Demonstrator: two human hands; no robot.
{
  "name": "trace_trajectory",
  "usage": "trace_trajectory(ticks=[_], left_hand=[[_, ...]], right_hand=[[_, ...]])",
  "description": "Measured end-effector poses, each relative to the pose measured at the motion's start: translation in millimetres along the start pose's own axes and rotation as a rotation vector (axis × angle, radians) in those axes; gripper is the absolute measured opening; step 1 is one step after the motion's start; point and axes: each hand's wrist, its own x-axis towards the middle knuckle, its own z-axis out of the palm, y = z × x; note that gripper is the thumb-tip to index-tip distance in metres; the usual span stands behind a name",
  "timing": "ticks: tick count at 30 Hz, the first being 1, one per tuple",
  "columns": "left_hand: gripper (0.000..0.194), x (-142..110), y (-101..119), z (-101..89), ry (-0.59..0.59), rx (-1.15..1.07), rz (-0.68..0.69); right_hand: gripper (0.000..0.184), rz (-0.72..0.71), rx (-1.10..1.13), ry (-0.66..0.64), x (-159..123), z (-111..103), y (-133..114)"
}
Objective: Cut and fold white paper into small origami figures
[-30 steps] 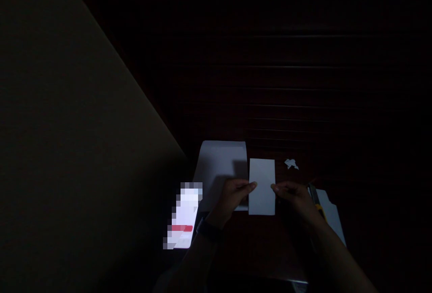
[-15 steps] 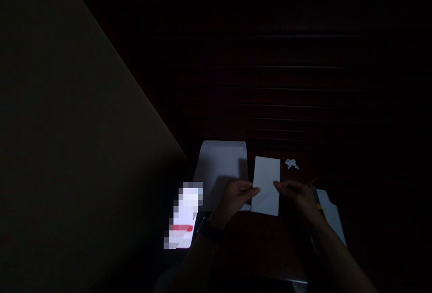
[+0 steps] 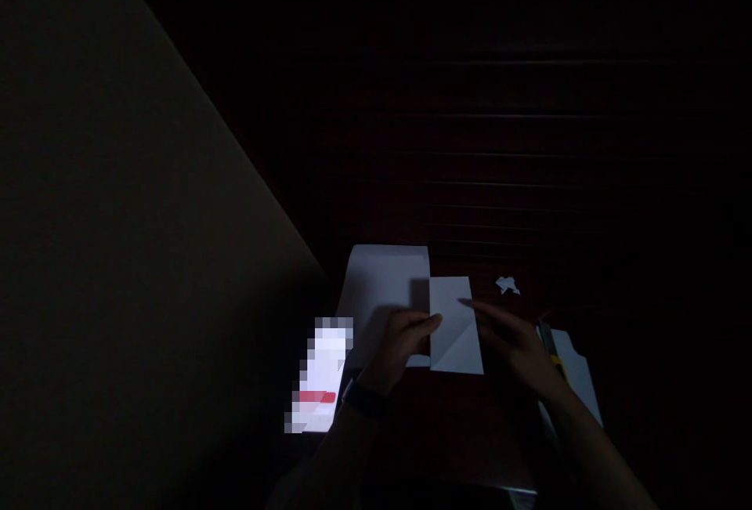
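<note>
A white rectangular sheet of paper [image 3: 452,330] is held up over the dark table, with a diagonal crease line across its lower half. My left hand [image 3: 408,335] grips its left edge, thumb on the near face and the fingers behind. At the right edge is my right hand [image 3: 511,338], its fingers stretched out and the index fingertip over the paper; whether it touches is unclear in the dim light. Behind my left hand lies a larger white sheet [image 3: 381,275], partly covered by the hand and its shadow.
A small folded white paper piece [image 3: 507,285] lies at the back right. Right of my right hand, a yellow and black cutter-like tool [image 3: 552,345] rests on more white paper [image 3: 579,373]. A lit, blurred phone screen [image 3: 320,377] is at the left, near a pale wall [image 3: 146,259].
The held paper has shifted slightly left and turned, and its diagonal crease now shows. My right hand has let go of its pinch, with the fingers extended.
</note>
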Motion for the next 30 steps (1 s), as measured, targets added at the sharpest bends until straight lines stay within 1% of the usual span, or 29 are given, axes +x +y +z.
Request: trace_trajectory(ticks=[3,7,9,12,16,18,20,23,27,30], left_hand=[[0.029,-1.6,-0.2,-1.0,-0.008,-0.025,-0.01],[0.03,-2.1,0.6,3.0,-0.019,-0.056,-0.038],[0.031,-2.2,2.1,6.1,-0.012,-0.087,-0.038],[0.032,-2.2,4.1,9.3,0.022,-0.112,0.005],[0.035,-0.6,2.9,8.6,0.052,-0.101,0.024],[0.035,0.2,1.3,6.8,0.066,-0.096,0.006],[0.035,0.2,0.7,5.3,0.072,-0.097,-0.012],[0.034,-1.7,2.6,5.9,0.059,-0.106,-0.021],[0.035,-3.0,5.2,8.9,0.022,-0.1,0.032],[0.032,-1.3,3.2,7.9,0.053,-0.066,0.08]], right_hand=[[0.027,0.023,-0.075,-0.126,-1.3,-1.0,0.3],[0.025,0.113,-0.051,-0.176,-2.4,-4.6,5.7],[0.022,0.128,-0.046,-0.188,-2.4,-7.7,6.0],[0.019,0.111,-0.031,-0.216,-2.0,-10.2,0.9],[0.033,0.083,0.013,-0.346,-2.0,-6.5,-6.7],[0.031,0.079,0.011,-0.419,-2.0,-4.4,-6.9],[0.024,0.075,-0.019,-0.461,-2.0,-3.7,-5.7],[0.018,0.08,-0.067,-0.462,-2.6,-5.1,-4.2],[0.015,0.105,-0.076,-0.466,-4.3,-8.9,-4.1],[0.016,0.12,-0.051,-0.429,-4.9,-12.6,-4.3]])
